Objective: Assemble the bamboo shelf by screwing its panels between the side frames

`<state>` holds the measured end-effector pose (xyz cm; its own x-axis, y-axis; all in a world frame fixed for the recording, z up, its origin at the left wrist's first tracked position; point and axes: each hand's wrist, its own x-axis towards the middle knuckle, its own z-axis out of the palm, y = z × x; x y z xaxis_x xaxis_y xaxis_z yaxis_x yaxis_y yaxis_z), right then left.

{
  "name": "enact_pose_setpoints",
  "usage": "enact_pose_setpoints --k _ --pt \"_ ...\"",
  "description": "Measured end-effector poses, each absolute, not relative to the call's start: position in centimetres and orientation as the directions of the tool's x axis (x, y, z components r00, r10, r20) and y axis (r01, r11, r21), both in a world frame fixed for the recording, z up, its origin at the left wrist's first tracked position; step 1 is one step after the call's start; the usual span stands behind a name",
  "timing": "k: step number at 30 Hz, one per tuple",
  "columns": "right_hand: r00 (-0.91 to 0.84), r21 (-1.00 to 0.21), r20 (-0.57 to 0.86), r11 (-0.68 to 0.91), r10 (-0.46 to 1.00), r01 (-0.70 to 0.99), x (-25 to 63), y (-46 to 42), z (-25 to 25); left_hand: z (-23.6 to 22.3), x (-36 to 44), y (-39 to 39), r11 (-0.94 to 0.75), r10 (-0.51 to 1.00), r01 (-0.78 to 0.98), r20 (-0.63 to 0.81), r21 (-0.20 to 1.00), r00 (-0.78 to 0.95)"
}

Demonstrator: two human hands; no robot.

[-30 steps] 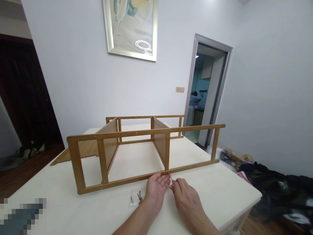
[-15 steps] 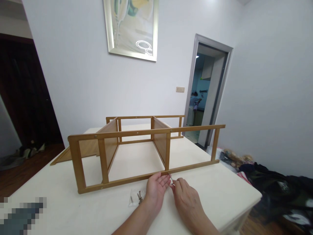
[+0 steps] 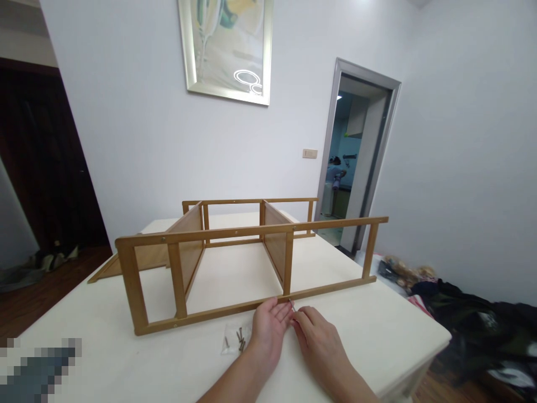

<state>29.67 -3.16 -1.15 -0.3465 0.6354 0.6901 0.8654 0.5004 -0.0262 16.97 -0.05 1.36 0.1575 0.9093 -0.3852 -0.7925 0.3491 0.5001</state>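
Observation:
A wooden shelf frame [image 3: 235, 230] lies on its side on the white table [image 3: 201, 369], with two panels set between its ladder-like sides. My right hand [image 3: 316, 338] pinches a thin metal hex key [image 3: 293, 306], its tip at the near bottom rail [image 3: 327, 290] just below an upright. Palm up, my left hand [image 3: 271, 327] rests its outstretched fingers against that same rail, beside the key. My right fingers cover most of the key. Left of my left wrist lies a small clear bag [image 3: 230, 341] with several screws [image 3: 240, 337].
Another wooden panel [image 3: 146, 254] lies behind the frame's left end. The table's right corner [image 3: 447, 338] is near my right arm. Dark clothes [image 3: 474, 319] are heaped beyond it. A person [image 3: 335, 170] stands in the room past the doorway.
My right hand has turned slightly at the rail, and less of the hex key shows. My left hand stays nearly in place. The near side of the frame has shifted a little.

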Motion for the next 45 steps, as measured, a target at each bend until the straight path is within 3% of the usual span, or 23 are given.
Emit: enact_pose_setpoints --k 16,22,28,32,34,37,40,45 --pt "-0.377 -0.147 0.620 0.573 0.688 0.806 29.9 -2.8 -1.8 1.5 16.6 -0.5 0.420 0.870 -0.672 -0.481 0.609 0.107" --pt "-0.378 -0.149 0.600 0.562 0.705 0.813 29.9 -2.7 -2.0 1.9 16.7 -1.0 0.396 0.892 -0.636 -0.442 0.662 0.095" --pt "-0.392 -0.107 0.599 0.556 0.698 0.824 29.8 -3.1 -1.3 1.8 17.6 -1.4 0.233 0.961 -0.487 -0.275 0.842 -0.015" --pt "-0.351 -0.137 0.593 0.520 0.725 0.843 29.7 -2.9 -1.2 1.6 16.7 -0.7 -0.057 0.978 -0.113 0.033 0.992 -0.204" --pt "-0.333 -0.150 0.584 0.502 0.740 0.852 29.6 -2.8 -1.2 1.7 15.8 -0.2 -0.198 0.952 0.080 0.211 0.977 -0.222" --pt "-0.322 -0.170 0.574 0.494 0.753 0.853 29.5 -2.9 -1.2 1.5 14.7 0.5 -0.342 0.922 0.231 0.373 0.911 -0.107" --pt "-0.313 -0.179 0.579 0.492 0.753 0.852 29.6 -3.5 -1.0 0.9 14.3 0.9 -0.365 0.928 0.274 0.373 0.890 0.026" --pt "-0.309 -0.172 0.587 0.488 0.749 0.856 29.8 -4.6 -1.0 0.5 14.1 1.4 -0.282 0.959 0.284 0.274 0.916 0.068"
